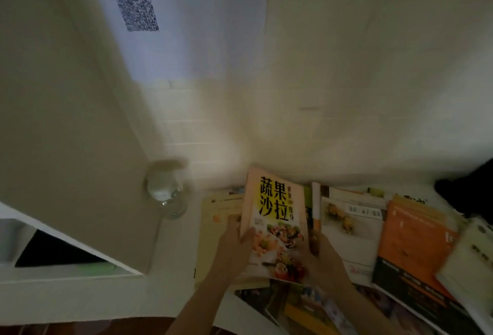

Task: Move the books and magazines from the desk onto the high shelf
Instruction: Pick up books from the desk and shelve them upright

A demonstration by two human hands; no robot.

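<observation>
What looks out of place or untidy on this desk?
The books lie scattered, overlapping at different angles, not stacked. A clear glass stands close beside them. Both hands, left and right, grip the salad cookbook.

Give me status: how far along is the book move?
Done: nothing visibly; the high shelf is out of frame, so I cannot tell what is on it. In hand: the salad cookbook, gripped by the left hand and right hand, tilted up off the pile. Left: the orange book, the open magazine and others spread on the desk.
</observation>
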